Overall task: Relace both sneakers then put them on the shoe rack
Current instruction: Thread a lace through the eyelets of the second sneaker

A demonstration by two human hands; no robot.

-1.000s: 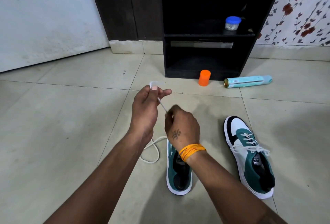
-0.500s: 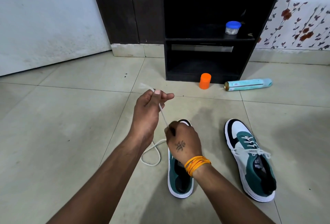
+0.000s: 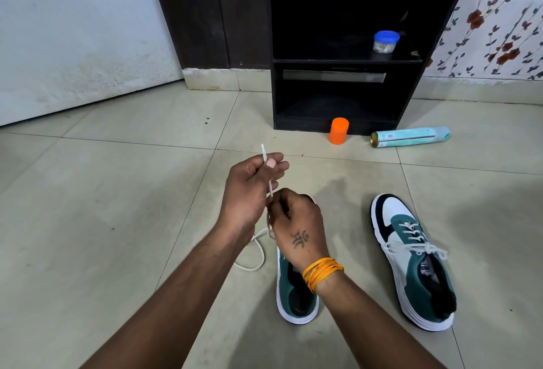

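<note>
Mid-relacing: your left hand (image 3: 252,189) pinches the lace (image 3: 266,160) end at 11 o'clock of the unlaced sneaker (image 3: 296,289); right hand (image 3: 296,221) fingers curl at the lace. Next, likely thread an eyelet.

both forearms reach forward, left hand (image 3: 251,186) and right hand (image 3: 296,226) pinching, touching.

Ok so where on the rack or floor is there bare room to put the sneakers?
The rack's bottom shelf looks bare, though it is dark. The middle shelf is free left of the jar. Floor is open left of the hands. It is crowded in front of the rack: an orange cup and a can lie there.
</note>
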